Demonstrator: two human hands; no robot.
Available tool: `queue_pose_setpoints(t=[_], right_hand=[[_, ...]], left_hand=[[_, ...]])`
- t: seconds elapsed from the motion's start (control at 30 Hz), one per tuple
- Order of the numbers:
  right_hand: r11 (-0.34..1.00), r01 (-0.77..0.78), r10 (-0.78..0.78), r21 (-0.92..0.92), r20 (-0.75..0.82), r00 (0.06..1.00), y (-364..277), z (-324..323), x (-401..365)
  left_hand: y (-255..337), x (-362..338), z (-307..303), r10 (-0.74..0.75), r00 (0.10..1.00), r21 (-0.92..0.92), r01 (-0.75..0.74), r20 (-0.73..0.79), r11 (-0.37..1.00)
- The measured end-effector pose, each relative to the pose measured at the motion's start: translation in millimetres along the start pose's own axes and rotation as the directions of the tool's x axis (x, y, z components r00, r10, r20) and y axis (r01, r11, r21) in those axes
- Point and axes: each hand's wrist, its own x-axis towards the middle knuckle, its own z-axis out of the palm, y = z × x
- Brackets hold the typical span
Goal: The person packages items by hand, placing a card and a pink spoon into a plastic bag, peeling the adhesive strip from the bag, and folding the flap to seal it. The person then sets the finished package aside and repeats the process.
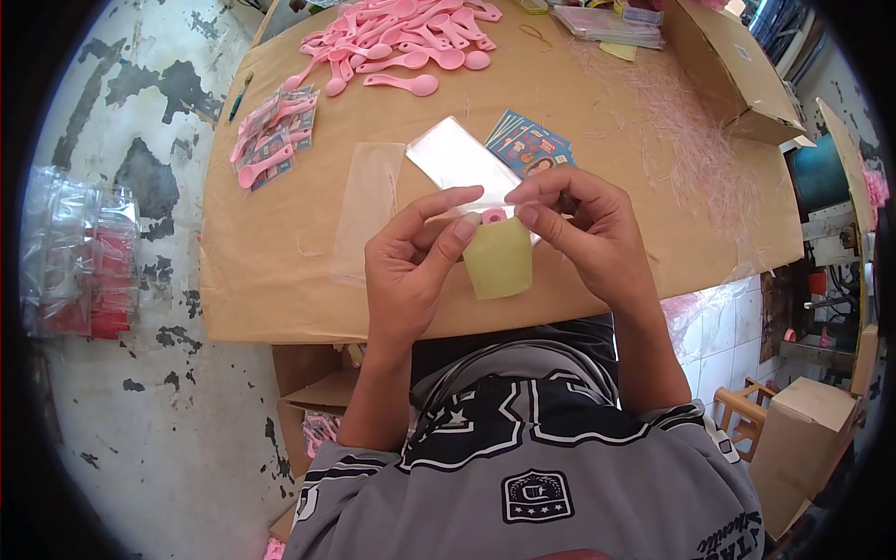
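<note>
Between my two hands is a yellow-green card (499, 259), held upright above the near part of the table. The end of a pink spoon (493, 216) pokes out over its top edge; the rest of that spoon is hidden. My left hand (418, 247) pinches the upper left corner with thumb and fingers. At the upper right corner, my right hand (583, 224) pinches with thumb and forefinger. Whether a clear bag surrounds the card is hard to make out. Just beyond my hands lie a stack of clear plastic bags (457, 159) and a fan of blue printed cards (530, 140).
A heap of pink spoons (401, 42) covers the far side of the brown table (280, 299). Packed spoons (273, 140) lie at the left. Pink shredded strands (691, 131) and a cardboard box (733, 70) are at the right. A wooden stool (742, 415) stands below.
</note>
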Motion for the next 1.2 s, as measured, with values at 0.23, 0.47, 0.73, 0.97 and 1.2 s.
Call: queue_pose_setpoints(t=[0.23, 0.47, 0.73, 0.97, 1.2], right_hand=[[0.997, 0.066, -0.069, 0.049, 0.078, 0.995, -9, -5, -4], [0.987, 0.158, -0.151, -0.039, 0.135, 0.979, -12, -4, -3], [0.986, 0.167, -0.166, -0.029, 0.049, 0.985, -12, 10, -2], [0.966, 0.254, -0.260, -0.052, -0.162, 0.952, -26, 12, 3], [0.840, 0.081, -0.301, -0.536, -0.338, 0.892, -15, -28, 10]], left_hand=[[-11, -3, -8, 0.200, 0.977, -0.034, -0.198, 0.075, 0.980], [-5, -5, -17, 0.125, 0.988, -0.209, -0.104, 0.093, 0.972], [13, -8, -5, -0.037, 0.992, -0.133, 0.053, 0.119, 0.990], [17, -8, -24, 0.266, 0.959, 0.347, -0.284, 0.100, 0.894], [79, 28, -88, 0.533, 0.832, 0.925, -0.066, -0.157, 0.375]])
